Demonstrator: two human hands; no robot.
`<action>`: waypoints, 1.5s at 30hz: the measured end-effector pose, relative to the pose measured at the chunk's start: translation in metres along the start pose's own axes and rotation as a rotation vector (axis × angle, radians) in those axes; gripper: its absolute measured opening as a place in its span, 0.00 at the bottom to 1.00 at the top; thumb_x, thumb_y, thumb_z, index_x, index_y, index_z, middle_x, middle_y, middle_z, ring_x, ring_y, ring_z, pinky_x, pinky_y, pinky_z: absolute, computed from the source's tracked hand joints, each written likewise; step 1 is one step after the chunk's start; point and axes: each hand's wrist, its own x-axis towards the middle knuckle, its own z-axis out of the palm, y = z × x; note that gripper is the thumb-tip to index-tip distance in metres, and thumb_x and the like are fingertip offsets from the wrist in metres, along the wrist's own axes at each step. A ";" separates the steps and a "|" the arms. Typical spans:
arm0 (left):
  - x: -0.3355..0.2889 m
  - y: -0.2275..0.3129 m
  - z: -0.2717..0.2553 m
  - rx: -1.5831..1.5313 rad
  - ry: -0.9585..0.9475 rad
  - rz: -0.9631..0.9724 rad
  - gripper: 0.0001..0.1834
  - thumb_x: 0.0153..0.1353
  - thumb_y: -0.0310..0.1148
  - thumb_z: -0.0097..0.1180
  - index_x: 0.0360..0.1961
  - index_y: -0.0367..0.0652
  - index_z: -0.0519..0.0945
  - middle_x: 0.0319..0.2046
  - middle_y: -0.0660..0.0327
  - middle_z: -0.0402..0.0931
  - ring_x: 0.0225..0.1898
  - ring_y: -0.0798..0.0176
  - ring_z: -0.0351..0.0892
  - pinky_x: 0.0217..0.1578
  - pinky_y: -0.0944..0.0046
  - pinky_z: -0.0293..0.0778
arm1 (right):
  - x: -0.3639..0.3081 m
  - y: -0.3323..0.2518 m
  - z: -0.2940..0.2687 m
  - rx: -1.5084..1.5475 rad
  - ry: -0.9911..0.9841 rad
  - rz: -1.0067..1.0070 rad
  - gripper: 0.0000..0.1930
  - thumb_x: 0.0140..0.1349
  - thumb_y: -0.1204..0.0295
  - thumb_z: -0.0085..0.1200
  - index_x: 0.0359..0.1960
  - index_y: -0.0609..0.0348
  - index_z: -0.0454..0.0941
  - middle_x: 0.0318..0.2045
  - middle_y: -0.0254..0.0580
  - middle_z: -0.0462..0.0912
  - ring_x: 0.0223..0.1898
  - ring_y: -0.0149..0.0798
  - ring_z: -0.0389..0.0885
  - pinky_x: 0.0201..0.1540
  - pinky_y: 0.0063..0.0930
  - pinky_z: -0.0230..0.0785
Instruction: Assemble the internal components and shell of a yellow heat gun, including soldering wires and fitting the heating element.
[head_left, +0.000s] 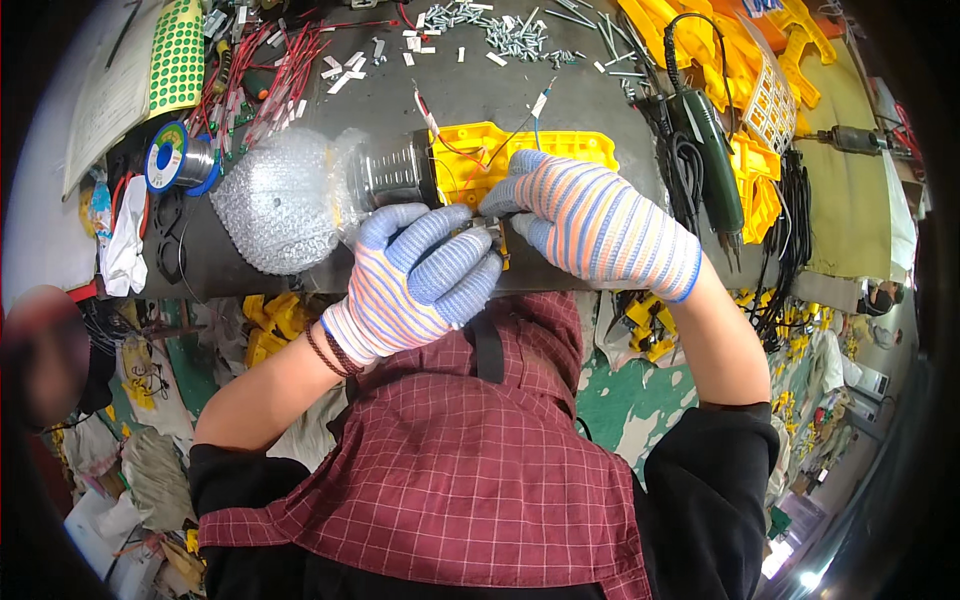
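Observation:
Both my hands wear striped knit gloves with grey-blue fingers and meet at the near edge of a yellow plastic housing [590, 147]. My left hand [420, 270] is closed, fingers curled round a small metal part [487, 225]. From the right, my right hand [600, 215] pinches beside that part; what lies between its fingertips is hidden. Thin wires with white tags rise out of the housing. Joined to its left side is a dark, shiny cylinder [395, 173], whose far-left end runs into a bubble-wrapped bulk [280, 200].
A solder wire spool [180, 160] stands left, near red wires [265, 90] and a sheet of green stickers [180, 55]. Screws [515, 38] lie scattered at the back. On the right are a dark green power tool [710, 165] with its cable and yellow housings [755, 180]. A person is at far left.

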 end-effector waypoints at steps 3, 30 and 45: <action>-0.003 0.000 0.003 -0.026 -0.001 -0.025 0.15 0.43 0.32 0.62 0.37 0.51 0.82 0.41 0.62 0.79 0.46 0.54 0.80 0.45 0.52 0.72 | -0.005 0.006 0.020 0.097 0.219 -0.028 0.11 0.58 0.75 0.52 0.43 0.59 0.81 0.36 0.52 0.82 0.40 0.56 0.81 0.45 0.40 0.73; -0.045 0.022 -0.041 0.005 0.141 -0.286 0.13 0.42 0.33 0.67 0.32 0.54 0.82 0.37 0.63 0.74 0.41 0.55 0.78 0.42 0.52 0.76 | -0.024 -0.007 0.025 0.132 0.483 -0.088 0.09 0.55 0.75 0.61 0.38 0.54 0.80 0.35 0.43 0.80 0.37 0.50 0.81 0.40 0.39 0.75; -0.112 0.013 -0.131 -1.013 0.684 -1.716 0.12 0.73 0.41 0.48 0.45 0.46 0.77 0.22 0.72 0.67 0.23 0.76 0.61 0.26 0.72 0.58 | -0.005 -0.093 0.069 0.419 0.275 -0.402 0.15 0.64 0.61 0.55 0.48 0.53 0.78 0.39 0.44 0.81 0.40 0.46 0.83 0.39 0.36 0.77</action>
